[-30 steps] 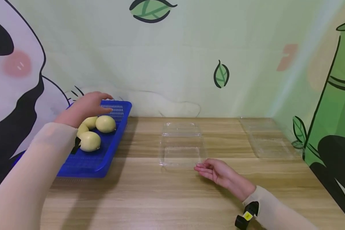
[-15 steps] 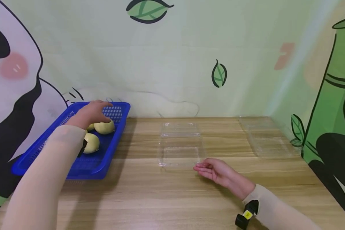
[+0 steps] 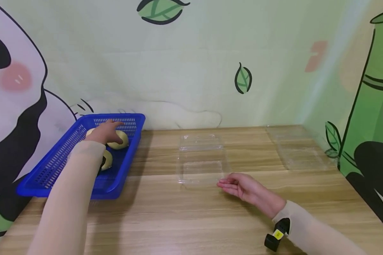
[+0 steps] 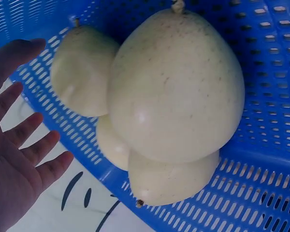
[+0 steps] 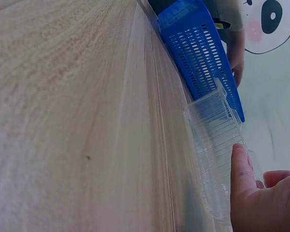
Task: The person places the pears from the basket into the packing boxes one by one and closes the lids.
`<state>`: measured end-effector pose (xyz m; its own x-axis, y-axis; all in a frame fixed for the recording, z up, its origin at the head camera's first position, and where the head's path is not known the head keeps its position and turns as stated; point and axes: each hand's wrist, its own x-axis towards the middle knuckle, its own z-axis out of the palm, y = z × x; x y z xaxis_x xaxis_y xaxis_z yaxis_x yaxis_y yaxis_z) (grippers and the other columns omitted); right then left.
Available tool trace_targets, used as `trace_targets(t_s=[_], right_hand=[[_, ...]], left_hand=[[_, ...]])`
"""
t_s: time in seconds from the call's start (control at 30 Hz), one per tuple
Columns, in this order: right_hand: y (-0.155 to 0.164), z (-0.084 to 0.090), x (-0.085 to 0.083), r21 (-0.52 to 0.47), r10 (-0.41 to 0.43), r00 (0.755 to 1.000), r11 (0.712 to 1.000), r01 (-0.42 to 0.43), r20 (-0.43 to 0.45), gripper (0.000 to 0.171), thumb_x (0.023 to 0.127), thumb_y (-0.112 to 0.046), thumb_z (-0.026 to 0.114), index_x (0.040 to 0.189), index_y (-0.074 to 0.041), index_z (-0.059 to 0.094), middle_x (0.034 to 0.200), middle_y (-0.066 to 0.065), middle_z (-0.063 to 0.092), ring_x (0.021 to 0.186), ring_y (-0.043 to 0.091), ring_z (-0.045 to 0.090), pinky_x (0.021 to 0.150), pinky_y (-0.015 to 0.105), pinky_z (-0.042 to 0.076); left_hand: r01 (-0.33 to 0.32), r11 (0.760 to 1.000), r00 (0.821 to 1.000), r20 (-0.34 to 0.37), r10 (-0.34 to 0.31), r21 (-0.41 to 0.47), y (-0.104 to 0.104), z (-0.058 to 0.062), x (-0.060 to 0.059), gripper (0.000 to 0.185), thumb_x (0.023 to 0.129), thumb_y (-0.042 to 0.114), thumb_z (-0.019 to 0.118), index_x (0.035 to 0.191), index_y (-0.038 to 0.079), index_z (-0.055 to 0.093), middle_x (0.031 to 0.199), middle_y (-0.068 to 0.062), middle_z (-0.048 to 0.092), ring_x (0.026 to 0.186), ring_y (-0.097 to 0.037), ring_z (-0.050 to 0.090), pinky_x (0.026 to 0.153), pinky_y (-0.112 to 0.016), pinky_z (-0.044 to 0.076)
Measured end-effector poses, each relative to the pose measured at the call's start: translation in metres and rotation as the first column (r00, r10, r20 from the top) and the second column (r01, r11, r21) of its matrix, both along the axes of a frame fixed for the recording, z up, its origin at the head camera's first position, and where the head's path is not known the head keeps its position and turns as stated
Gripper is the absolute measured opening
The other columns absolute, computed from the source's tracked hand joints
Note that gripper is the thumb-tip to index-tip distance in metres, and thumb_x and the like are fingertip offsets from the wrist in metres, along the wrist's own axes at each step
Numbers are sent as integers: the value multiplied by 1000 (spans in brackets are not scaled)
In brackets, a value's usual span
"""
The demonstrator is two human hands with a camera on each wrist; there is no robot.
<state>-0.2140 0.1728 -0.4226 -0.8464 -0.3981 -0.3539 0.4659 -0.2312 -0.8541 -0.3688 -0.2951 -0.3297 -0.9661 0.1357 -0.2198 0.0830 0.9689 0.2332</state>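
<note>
While the blue basket [image 3: 51, 173] sits at the far left of the wooden table [image 3: 185, 219], its perforated walls keep four pale pears [image 4: 176, 92] heaped in its far end so they cannot roll. Over that heap the left hand [image 3: 103, 131] hangs with fingers spread and straight, gripping nothing in the wrist view. Right of the basket lies an opened clear clamshell box [image 3: 201, 161], lid flung back toward the wall. At its near right corner rests the right hand [image 3: 244, 187], palm up, fingers relaxed, fingertips [image 5: 239, 166] against the plastic edge, seemingly steadying it. Farther right lies another clear tray [image 3: 301, 152]. No readable writing shows anywhere; the yellow tag on the wrist strap [image 3: 277, 234] is too small.
</note>
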Motion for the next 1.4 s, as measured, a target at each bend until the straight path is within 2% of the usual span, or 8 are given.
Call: trace_targets(t_s=[0.2,0.37,0.57,0.83,1.07,1.4], right_hand=[[3,4,-2,7,-13,1000,1000,13,1,25,106,-5,36,106,2,59,91,3,75,89,8,75,84,18,61],[4,3,-1,5,-4,1000,1000,4,0,25,106,-5,35,105,2,59,91,3,74,89,8,74,84,17,60],[1,0,-2,15,7,1000,1000,-7,4,25,105,-4,35,108,5,58,90,3,75,87,8,75,83,17,60],[-1,0,-1,36,-1,1000,999,1,-7,25,105,-5,36,110,7,57,89,2,75,87,7,74,82,17,60],[1,0,-1,39,3,1000,999,-3,-12,24,106,-5,37,110,5,59,91,2,76,88,7,75,84,18,60],[4,-2,-1,22,-3,1000,1000,3,-16,25,105,-5,36,109,5,59,90,2,76,90,8,75,84,18,61]], left_hand=[[-41,998,999,-2,41,-44,7,-9,-9,84,86,10,73,158,4,32,160,-36,21,145,-61,24,111,-74,38],[-78,992,997,-24,76,-95,10,-24,-15,84,84,4,72,159,9,34,158,-33,28,141,-59,32,109,-74,39],[-104,988,994,-48,99,-115,6,-35,-11,76,88,-2,67,157,9,38,159,-34,29,140,-60,34,110,-74,37],[-88,989,993,-93,78,-116,3,-41,-5,66,91,-1,65,153,8,44,149,-32,43,132,-58,45,105,-72,44],[-93,987,992,-93,81,-131,6,-45,-6,58,96,0,58,152,6,45,149,-33,45,133,-58,44,106,-70,45],[-81,994,992,-104,73,-73,9,-39,-1,63,88,-5,67,148,5,51,141,-37,51,125,-56,52,103,-67,48]])
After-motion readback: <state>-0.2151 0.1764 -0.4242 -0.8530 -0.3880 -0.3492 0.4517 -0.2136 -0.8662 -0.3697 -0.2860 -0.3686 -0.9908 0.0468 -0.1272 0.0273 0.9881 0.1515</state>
